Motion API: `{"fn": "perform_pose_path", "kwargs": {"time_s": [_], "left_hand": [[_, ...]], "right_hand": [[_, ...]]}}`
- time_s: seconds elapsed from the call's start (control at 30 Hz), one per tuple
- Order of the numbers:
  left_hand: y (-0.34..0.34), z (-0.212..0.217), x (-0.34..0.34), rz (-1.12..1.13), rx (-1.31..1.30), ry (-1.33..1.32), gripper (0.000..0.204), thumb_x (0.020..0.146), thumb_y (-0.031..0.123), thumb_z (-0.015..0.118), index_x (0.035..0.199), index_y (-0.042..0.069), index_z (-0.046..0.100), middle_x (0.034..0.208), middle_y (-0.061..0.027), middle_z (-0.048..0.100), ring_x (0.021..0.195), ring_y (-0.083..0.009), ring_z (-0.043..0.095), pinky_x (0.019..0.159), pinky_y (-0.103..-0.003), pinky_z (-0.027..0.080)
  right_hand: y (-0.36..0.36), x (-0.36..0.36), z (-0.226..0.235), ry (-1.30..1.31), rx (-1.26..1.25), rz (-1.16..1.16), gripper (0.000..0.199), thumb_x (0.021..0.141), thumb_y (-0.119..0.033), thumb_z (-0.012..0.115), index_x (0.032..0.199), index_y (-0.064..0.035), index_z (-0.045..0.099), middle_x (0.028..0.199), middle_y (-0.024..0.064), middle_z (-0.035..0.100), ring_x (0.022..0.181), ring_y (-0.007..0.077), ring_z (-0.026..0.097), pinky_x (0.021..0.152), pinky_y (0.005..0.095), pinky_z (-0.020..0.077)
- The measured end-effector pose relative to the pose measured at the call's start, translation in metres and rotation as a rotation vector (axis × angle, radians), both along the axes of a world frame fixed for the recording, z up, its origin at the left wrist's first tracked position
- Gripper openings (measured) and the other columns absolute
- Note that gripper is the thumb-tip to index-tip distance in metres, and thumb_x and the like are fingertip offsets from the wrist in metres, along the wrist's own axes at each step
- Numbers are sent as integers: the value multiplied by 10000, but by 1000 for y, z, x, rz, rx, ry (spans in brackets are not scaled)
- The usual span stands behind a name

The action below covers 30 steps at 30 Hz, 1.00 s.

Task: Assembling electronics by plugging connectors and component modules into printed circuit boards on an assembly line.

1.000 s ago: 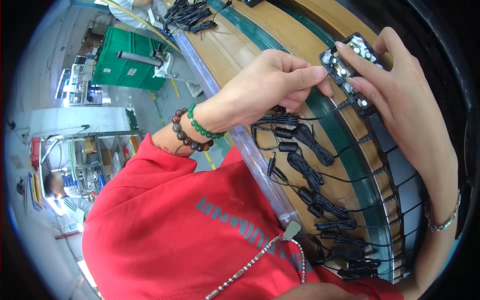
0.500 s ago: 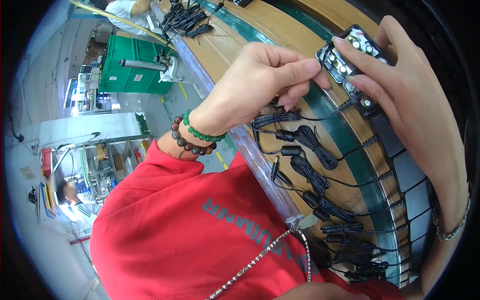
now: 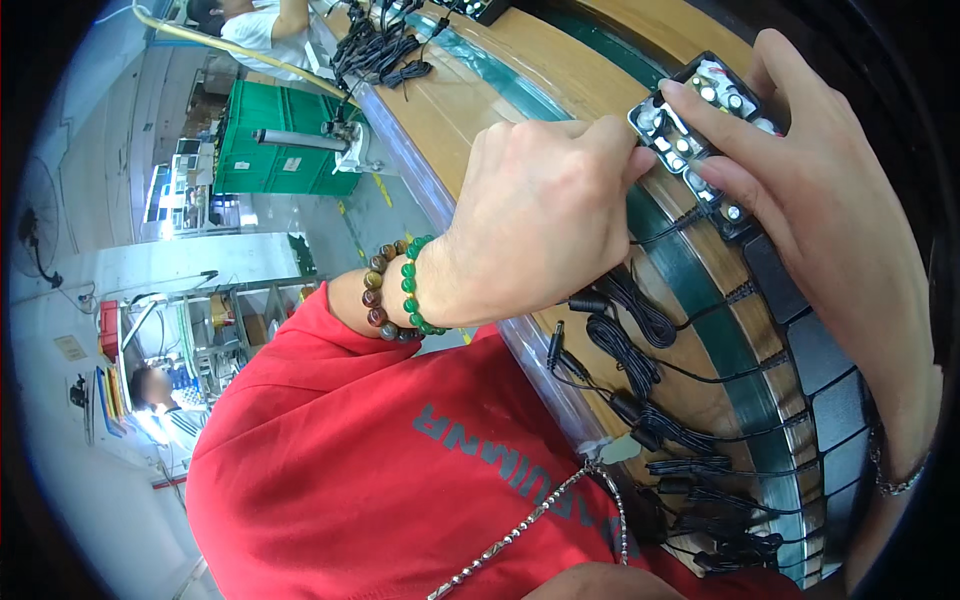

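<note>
My right hand [image 3: 810, 170] grips an open black power adapter case [image 3: 735, 222], two fingers lying across its parts. Inside the case shows a circuit board [image 3: 683, 146] with round components and white filler. A black cable comes out of the case's near end. My left hand [image 3: 550, 215], with green and brown beads at the wrist, is closed in a curl at the left edge of the case. Its back faces me and hides its fingertips, so whatever they pinch does not show.
Closed black adapters [image 3: 840, 405] stand in a row along the right, their bundled black cables [image 3: 635, 355] lying across the wooden bench with its green strip. More cables [image 3: 375, 50] and another open adapter [image 3: 480, 8] sit farther up. A person [image 3: 265, 35] is beyond, near a green crate [image 3: 280, 140].
My left hand has turned over at the case, so its back now faces me and its thumb and fingertips are mostly covered. My right hand keeps its hold on the adapter.
</note>
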<state>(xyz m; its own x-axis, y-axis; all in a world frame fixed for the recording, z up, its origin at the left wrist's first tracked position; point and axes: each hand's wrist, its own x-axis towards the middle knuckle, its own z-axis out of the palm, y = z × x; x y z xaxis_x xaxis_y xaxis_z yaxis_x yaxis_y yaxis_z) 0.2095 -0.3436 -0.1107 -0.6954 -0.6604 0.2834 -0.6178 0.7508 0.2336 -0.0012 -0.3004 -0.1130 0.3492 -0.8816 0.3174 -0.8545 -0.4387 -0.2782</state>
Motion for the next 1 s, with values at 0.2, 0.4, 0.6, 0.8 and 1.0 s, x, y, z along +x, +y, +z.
{"fn": "perform_pose_path", "kwargs": {"time_s": [0.2, 0.4, 0.6, 0.8, 1.0], "left_hand": [[1, 12, -4, -1, -119, -269, 173, 784, 106, 732, 781, -17, 611, 650, -177, 654, 636, -363, 698, 563, -412, 551], [-6, 25, -2, -129, -103, -426, 185, 719, 96, 739, 799, -28, 627, 656, -176, 659, 644, -350, 712, 583, -397, 571], [-2, 24, -3, -151, -165, -495, 143, 714, 98, 742, 746, -17, 663, 669, -150, 668, 661, -326, 719, 584, -384, 573], [-1, 38, -29, -261, -227, -688, 106, 723, 95, 727, 731, -2, 685, 683, -121, 683, 687, -285, 733, 575, -367, 570], [25, 11, -21, -50, -401, -660, 135, 747, 77, 697, 838, -19, 670, 760, -118, 636, 675, -271, 688, 543, -368, 538]], "right_hand": [[-2, -7, -9, 25, -107, 27, 386, 988, -186, 641, 1366, -106, 650, 1101, 122, 505, 994, 268, 532, 861, 365, 460], [-2, -6, -10, 39, -143, 39, 390, 989, -189, 644, 1372, -116, 649, 1121, 122, 514, 1019, 273, 536, 882, 370, 463], [3, -3, -20, 16, -171, 3, 396, 988, -190, 647, 1377, -122, 646, 1136, 123, 519, 1038, 280, 539, 900, 374, 466], [6, -4, -22, 5, -88, -46, 402, 985, -189, 651, 1381, -123, 643, 1147, 124, 521, 1053, 289, 541, 919, 380, 469], [4, 1, 6, 58, -17, -7, 413, 981, -196, 656, 1387, -124, 636, 1160, 138, 518, 1065, 312, 543, 937, 390, 474]]}}
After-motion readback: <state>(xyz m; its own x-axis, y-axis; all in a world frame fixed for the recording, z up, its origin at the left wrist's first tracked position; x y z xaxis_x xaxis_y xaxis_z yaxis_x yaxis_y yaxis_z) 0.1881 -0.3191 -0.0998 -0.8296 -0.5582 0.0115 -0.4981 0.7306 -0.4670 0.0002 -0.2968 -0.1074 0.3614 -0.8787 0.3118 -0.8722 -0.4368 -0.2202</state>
